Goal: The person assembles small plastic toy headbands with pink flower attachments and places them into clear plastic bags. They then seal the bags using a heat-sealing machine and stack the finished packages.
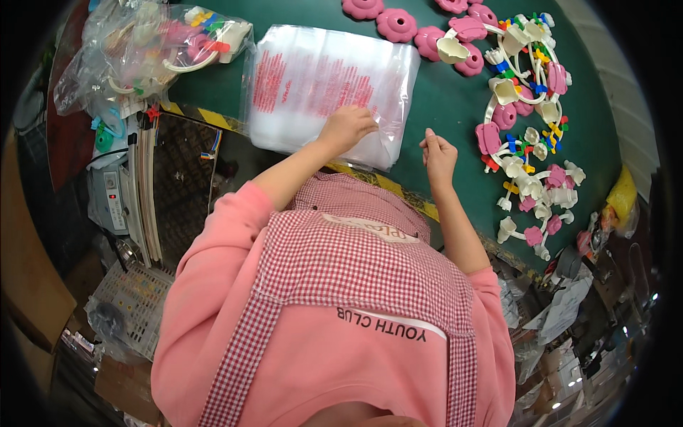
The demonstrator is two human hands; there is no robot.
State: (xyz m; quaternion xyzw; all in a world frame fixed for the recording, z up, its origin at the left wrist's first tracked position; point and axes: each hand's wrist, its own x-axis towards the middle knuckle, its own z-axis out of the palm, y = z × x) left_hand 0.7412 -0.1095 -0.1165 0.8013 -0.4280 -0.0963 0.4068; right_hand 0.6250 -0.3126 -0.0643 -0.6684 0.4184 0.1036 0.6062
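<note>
A stack of clear plastic bags (299, 123) with red printing lies on the green tabletop before me. My left hand (349, 128) rests over the stack's near right part, its fingers curled and pinching the creased film of the top bag. Just right of the stack, my right hand (440, 157) is held with curled fingers and the thumb pointing away from me. Nothing shows in it. Farther right lie white and pink plastic toy parts (528, 171) in a long heap, with small red, blue, yellow and green pieces among them.
Pink flower-shaped plastic discs (396, 25) lie at the far side. Filled clear bags of similar parts (176, 42) sit at the far left. Yellow-and-black tape (219, 119) marks the table's near edge. A grey machine (109, 197) and a plastic crate (130, 301) stand lower left.
</note>
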